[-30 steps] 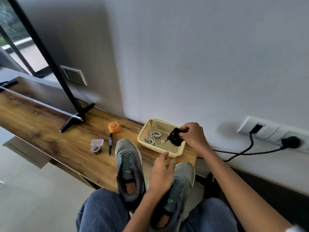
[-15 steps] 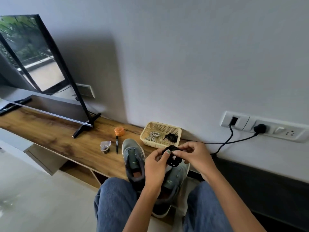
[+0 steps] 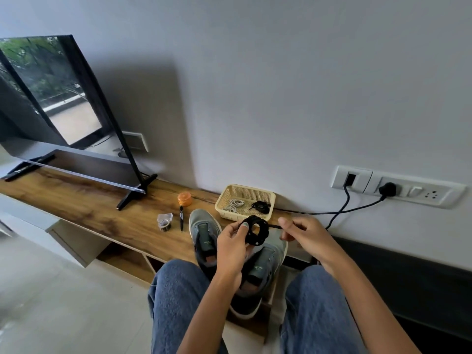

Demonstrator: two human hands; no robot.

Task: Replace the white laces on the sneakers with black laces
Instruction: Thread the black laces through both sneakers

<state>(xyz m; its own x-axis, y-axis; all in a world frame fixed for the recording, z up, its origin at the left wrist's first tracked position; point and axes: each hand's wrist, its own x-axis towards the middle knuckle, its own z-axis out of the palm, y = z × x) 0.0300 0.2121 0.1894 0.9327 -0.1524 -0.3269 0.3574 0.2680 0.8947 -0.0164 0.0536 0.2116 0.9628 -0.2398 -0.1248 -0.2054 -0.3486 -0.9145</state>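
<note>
Here, two grey sneakers sit side by side at the near edge of a wood-grain shelf (image 3: 84, 203), toes toward the wall: the left sneaker (image 3: 204, 232) with dark tongue exposed and no lace visible, the right sneaker (image 3: 265, 272) partly hidden behind the hands. The left hand (image 3: 233, 245) holds a coiled black lace (image 3: 255, 229), a rough ring of several loops, with thumb and fingers curled round its left side. The right hand (image 3: 304, 237) pinches the free end of the same lace between thumb and forefinger, drawn out just to the right of the coil; its remaining fingers are curled in. The coil hangs above the right sneaker's toe, not touching it as far as can be told. Behind, against the wall, one cream plastic mesh basket (image 3: 224, 200) holds one bundle of white laces (image 3: 233, 205) on its left and one second black lace bundle (image 3: 260, 206) on its right. Left of the sneakers: one orange round lidded tub (image 3: 185, 199), one black pen (image 3: 181, 217), one small clear plastic box (image 3: 164, 221). One flat screen (image 3: 51, 93) stands at the far left. Two black cables run to the wall sockets (image 3: 398, 186).
</note>
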